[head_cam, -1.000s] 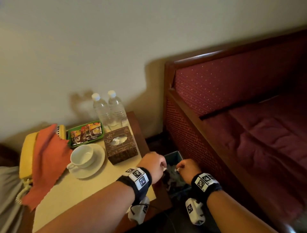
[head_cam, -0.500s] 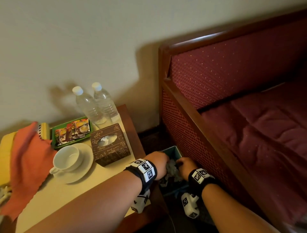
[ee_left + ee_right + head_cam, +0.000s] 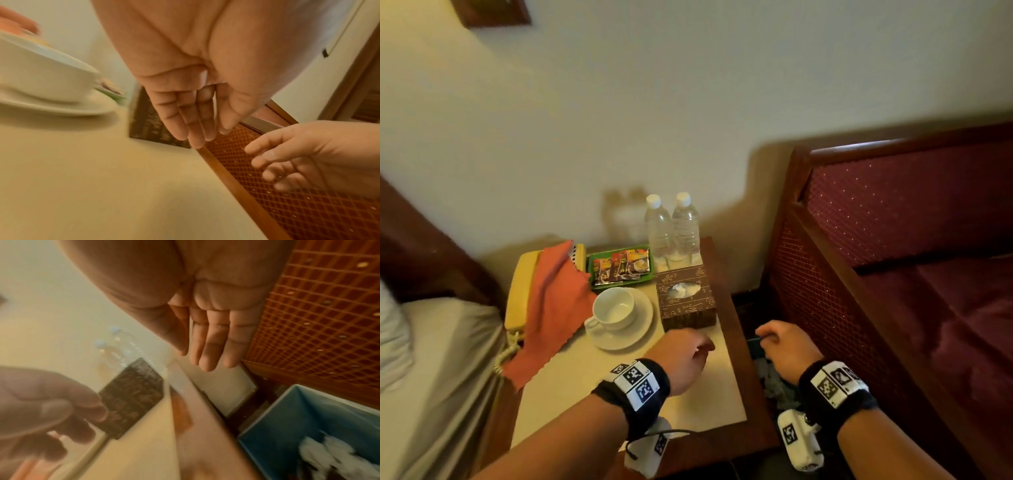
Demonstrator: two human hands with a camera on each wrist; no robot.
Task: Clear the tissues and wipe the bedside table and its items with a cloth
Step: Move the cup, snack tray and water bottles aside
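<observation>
Both hands are empty. The left hand [image 3: 681, 356] hangs over the front right part of the bedside table [image 3: 592, 387], its fingers [image 3: 185, 120] straight and together, holding nothing. The right hand [image 3: 787, 349] is beside the table edge, above the blue bin [image 3: 287, 418], with fingers [image 3: 213, 344] also straight and relaxed. In the head view the fingers of both hands are hidden behind the backs of the hands; only the wrist views show them.

The crumpled white tissues [image 3: 333, 456] lie inside the bin, blurred, and the bin is cut off at the picture border. In the head view the bin is mostly covered by the right arm, in the dark gap between table and red bed frame [image 3: 825, 274].

The orange cloth [image 3: 551, 308] lies draped over the yellow telephone [image 3: 520, 284] at the left table edge, so most of the phone is hidden. A white cup [image 3: 613, 308] stands on its saucer [image 3: 640, 329], next to the brown tissue box [image 3: 685, 301]. Behind them are a green tray [image 3: 619, 267] with sachets, whose print is too small to read, and two water bottles [image 3: 671, 229] by the wall
</observation>
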